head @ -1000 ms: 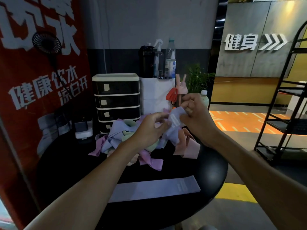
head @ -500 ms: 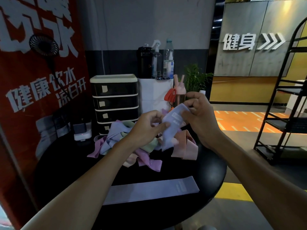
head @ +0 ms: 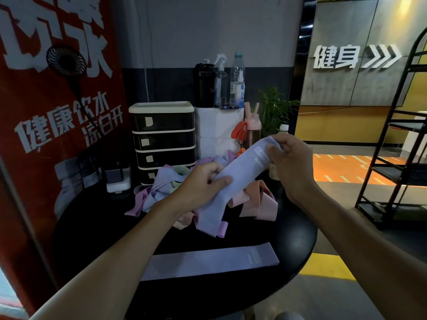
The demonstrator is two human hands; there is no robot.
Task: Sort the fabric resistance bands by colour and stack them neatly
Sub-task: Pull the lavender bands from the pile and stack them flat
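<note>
Both hands, left hand (head: 203, 179) and right hand (head: 291, 162), pinch a soft lavender fabric band (head: 233, 179) stretched above the tangled pastel pile (head: 251, 202), its printing blurred, while another flat lavender band (head: 208, 259) lies on the round black bench (head: 298, 229).

On the red banner (head: 46, 158) at the left, white characters read 健康饮水 and 凉白开; larger ones above are cut off. The far right wall sign (head: 335, 57) reads 健身, followed by three chevrons. The lavender band (head: 242, 167) bears white print too blurred to read.
</note>
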